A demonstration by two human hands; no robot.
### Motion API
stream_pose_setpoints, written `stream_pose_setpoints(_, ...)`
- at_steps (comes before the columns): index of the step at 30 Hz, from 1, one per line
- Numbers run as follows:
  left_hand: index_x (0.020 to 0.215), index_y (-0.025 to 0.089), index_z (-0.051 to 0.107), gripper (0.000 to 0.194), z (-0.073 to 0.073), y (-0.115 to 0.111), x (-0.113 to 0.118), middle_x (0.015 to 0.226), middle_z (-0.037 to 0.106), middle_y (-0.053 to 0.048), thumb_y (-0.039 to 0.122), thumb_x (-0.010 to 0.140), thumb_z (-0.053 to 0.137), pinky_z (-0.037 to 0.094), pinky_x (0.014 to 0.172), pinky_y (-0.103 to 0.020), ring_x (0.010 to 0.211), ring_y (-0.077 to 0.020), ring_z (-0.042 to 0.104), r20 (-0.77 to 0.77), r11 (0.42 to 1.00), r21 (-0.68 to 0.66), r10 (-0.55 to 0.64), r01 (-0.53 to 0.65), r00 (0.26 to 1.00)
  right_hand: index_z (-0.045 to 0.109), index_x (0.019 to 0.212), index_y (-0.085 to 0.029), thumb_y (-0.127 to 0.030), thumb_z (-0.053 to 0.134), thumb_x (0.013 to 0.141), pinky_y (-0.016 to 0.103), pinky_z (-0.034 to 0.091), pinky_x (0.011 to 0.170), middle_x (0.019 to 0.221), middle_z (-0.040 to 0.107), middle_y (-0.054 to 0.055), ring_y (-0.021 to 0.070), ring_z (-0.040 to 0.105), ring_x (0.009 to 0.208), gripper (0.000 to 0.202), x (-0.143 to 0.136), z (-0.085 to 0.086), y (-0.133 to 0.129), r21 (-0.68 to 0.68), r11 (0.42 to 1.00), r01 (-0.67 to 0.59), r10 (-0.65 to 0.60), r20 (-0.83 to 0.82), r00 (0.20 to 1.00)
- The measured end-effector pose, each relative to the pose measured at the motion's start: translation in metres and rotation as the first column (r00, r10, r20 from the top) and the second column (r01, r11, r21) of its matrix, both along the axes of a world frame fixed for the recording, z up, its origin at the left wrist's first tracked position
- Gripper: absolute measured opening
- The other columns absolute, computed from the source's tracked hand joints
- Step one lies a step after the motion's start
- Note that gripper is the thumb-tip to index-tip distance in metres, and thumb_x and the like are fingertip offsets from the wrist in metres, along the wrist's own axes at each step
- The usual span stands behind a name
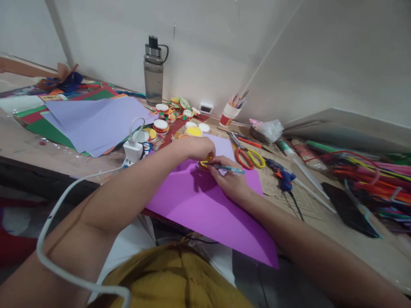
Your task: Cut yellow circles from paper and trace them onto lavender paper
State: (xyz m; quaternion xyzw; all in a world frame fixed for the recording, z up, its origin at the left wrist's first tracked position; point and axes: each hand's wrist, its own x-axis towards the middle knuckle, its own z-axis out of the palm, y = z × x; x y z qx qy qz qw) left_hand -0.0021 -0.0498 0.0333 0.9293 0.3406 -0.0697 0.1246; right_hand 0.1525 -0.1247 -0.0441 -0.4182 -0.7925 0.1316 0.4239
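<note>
My right hand (233, 182) is closed around a pen (229, 169) with a clear teal-tinted barrel, its tip pointing left. Just beyond the tip, my left hand (201, 148) curls its fingers down onto a small yellow piece (203, 164), mostly hidden by the fingers. Both hands rest over a large sheet of purple paper (192, 201), which hangs over the table's front edge. A pale lilac sheet (223, 145) lies behind the hands. Close behind my left hand sits a round yellow-topped paper piece (194, 131).
Scissors (247, 154) and a blue glue gun (282, 173) lie to the right, near a dark phone (349, 209). A bottle (154, 75) and a paper cup of pencils (229, 113) stand at the back. Coloured sheets (99, 122) and a white charger (133, 149) are left.
</note>
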Motion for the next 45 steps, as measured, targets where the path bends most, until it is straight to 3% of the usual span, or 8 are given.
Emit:
stream_pose_setpoints(8,0.108,0.025,0.074,0.044,-0.015,0.011,-0.003,0.093,0.074,-0.005,0.009,0.074,0.053,0.040,0.066,-0.026,0.073,-0.0153,0.059,0.049,0.997,0.030,-0.073,0.072,0.996,0.066,0.092,-0.022,-0.031,0.058,0.089,0.032,0.052,0.077,0.089,0.070,0.003,0.0175,0.065,0.083,0.013,0.008,0.009,-0.007,-0.070,0.995,0.078,-0.083,-0.082,0.993)
stream_pose_setpoints(15,0.108,0.023,0.073,0.035,-0.007,0.004,-0.002,0.093,0.073,-0.005,0.021,0.075,0.060,0.038,0.063,-0.026,0.075,-0.0166,0.059,-0.002,0.995,0.063,-0.074,0.074,0.997,0.067,0.095,-0.022,-0.035,0.060,0.088,0.035,0.051,0.082,0.094,0.070,0.004,0.0187,0.065,0.089,0.017,0.019,0.008,-0.006,-0.120,0.975,0.186,-0.198,-0.093,0.976)
stream_pose_setpoints(19,0.116,0.025,0.070,0.045,-0.007,0.006,-0.003,0.104,0.072,-0.004,0.023,0.071,0.066,0.039,0.067,-0.025,0.083,-0.0167,0.060,0.021,0.998,0.032,-0.055,0.054,0.998,0.066,0.103,-0.023,-0.036,0.050,0.093,0.035,0.053,0.076,0.088,0.069,0.004,0.0182,0.067,0.079,0.022,0.033,0.013,-0.013,-0.150,0.966,0.212,-0.234,-0.149,0.961)
stream_pose_setpoints(22,0.116,0.024,0.070,0.049,-0.010,0.009,-0.004,0.105,0.071,-0.004,0.029,0.067,0.071,0.040,0.069,-0.026,0.085,-0.0176,0.060,0.042,0.999,0.009,-0.053,0.053,0.998,0.066,0.105,-0.022,-0.033,0.052,0.092,0.038,0.053,0.083,0.098,0.071,0.008,0.0219,0.068,0.091,0.022,0.042,0.019,-0.018,-0.130,0.975,0.182,-0.177,0.047,0.983)
stream_pose_setpoints(27,0.106,0.024,0.073,0.044,-0.012,0.013,-0.005,0.098,0.072,-0.003,0.032,0.063,0.073,0.040,0.070,-0.026,0.085,-0.0184,0.060,0.029,0.998,0.018,-0.053,0.053,0.998,0.069,0.105,-0.021,-0.028,0.062,0.086,0.036,0.052,0.085,0.105,0.072,0.009,0.0227,0.067,0.095,0.021,0.048,0.023,-0.014,-0.270,0.961,0.054,0.044,0.343,0.938)
stream_pose_setpoints(32,0.098,0.023,0.074,0.038,-0.016,0.016,-0.001,0.096,0.071,-0.003,0.034,0.062,0.073,0.039,0.070,-0.024,0.085,-0.0178,0.061,0.024,0.998,0.039,-0.042,0.041,0.999,0.069,0.100,-0.021,-0.019,0.058,0.086,0.035,0.051,0.080,0.100,0.072,0.008,0.0208,0.066,0.089,0.017,0.049,0.022,-0.005,-0.227,0.973,0.040,0.041,0.342,0.939)
stream_pose_setpoints(38,0.087,0.019,0.073,0.028,-0.020,0.014,0.007,0.091,0.070,-0.005,0.038,0.066,0.069,0.039,0.064,-0.024,0.079,-0.0169,0.060,0.004,0.996,0.094,0.008,-0.008,1.000,0.067,0.099,-0.019,0.001,0.044,0.081,0.029,0.048,0.077,0.095,0.070,0.005,0.0163,0.064,0.086,0.036,0.062,0.015,0.012,-0.203,0.978,-0.042,0.109,0.335,0.936)
stream_pose_setpoints(45,0.091,0.015,0.073,0.038,-0.020,0.007,0.021,0.093,0.070,-0.010,0.046,0.071,0.064,0.038,0.060,-0.026,0.079,-0.0194,0.061,0.006,0.983,0.127,0.135,-0.135,0.991,0.069,0.105,-0.021,0.002,0.046,0.077,0.030,0.048,0.080,0.098,0.072,0.005,0.0176,0.065,0.087,0.043,0.079,0.008,0.041,-0.139,0.987,-0.082,0.131,0.395,0.909)
